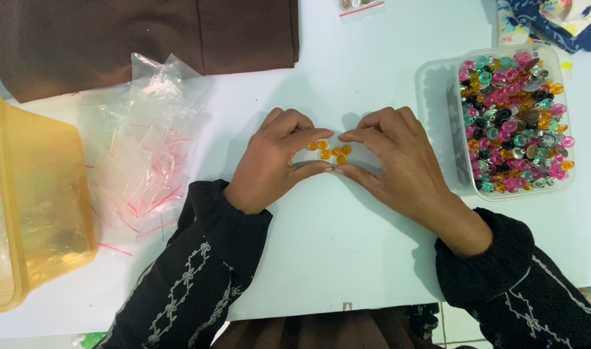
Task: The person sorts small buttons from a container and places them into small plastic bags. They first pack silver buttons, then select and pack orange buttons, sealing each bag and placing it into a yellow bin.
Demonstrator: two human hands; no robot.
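Honestly, I'm pinching a small clear bag (334, 155) of orange beads (328, 152) between both hands, left hand (273, 161) and right hand (389, 158), fingertips closed on it; if I'm tilting it, beads are probably spilling across the white table (347, 258)

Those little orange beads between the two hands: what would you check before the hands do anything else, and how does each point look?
1. Orange beads gathered in one cluster: ok.
2. Left hand and right hand close on both sides: ok.
3. Beads inside a small clear bag: cannot tell.
4. Pile of empty clear bags within reach: ok.
5. Tub of mixed coloured beads upright, nothing spilled: ok.
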